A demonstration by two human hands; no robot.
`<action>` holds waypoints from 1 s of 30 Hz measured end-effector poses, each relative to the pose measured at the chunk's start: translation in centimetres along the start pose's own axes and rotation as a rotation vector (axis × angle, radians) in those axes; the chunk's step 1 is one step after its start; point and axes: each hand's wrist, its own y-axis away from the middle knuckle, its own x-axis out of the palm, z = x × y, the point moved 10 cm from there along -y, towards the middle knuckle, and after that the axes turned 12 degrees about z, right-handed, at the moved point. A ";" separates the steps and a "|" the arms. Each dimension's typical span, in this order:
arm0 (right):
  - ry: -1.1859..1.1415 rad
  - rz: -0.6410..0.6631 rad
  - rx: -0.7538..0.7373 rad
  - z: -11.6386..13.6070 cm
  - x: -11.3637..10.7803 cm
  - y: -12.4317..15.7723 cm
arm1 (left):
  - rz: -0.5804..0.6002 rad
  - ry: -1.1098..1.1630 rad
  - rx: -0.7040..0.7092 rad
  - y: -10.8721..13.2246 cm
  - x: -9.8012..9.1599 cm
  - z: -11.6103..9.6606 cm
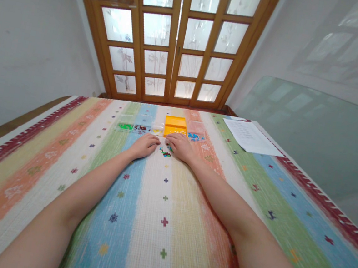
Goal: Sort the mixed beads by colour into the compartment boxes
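Observation:
My left hand (145, 145) rests on the tablecloth, its fingers loosely extended toward the right, just in front of the small clear boxes. Nothing shows in it. At the front edge of an open yellow box (177, 122) is my right hand (179, 146), its fingers bent together; whatever they may hold is too small to make out. Between and below the hands lie small coloured pieces (165, 154), green, red and blue, partly covered by the right hand. Clear boxes hold green pieces (125, 126), dark brown pieces (141, 129), yellow pieces (157, 131) and blue pieces (195, 137).
A striped tablecloth (149, 221) with small printed figures covers the table. White paper sheets (251, 136) lie at the far right. Behind the table stand wooden doors with glass panes (157, 63). A glass panel (317, 135) leans on the right wall.

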 end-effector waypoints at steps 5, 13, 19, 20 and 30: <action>0.006 -0.209 0.235 -3.4 -2.6 1.2 | -0.008 0.000 0.022 0.0 0.0 -0.1; 0.124 -0.358 0.634 -9.0 -4.6 3.8 | 0.010 0.016 0.010 0.0 0.2 0.2; 0.074 -0.371 0.871 -13.6 -5.5 6.5 | 0.025 0.031 0.059 -0.1 0.0 -0.7; 0.066 -0.369 0.885 -13.9 -5.5 6.6 | 0.022 0.035 0.067 -0.2 -0.1 -0.8; 0.102 -0.360 0.578 -10.7 -3.7 3.6 | 0.000 0.071 0.107 -0.1 -0.7 -2.0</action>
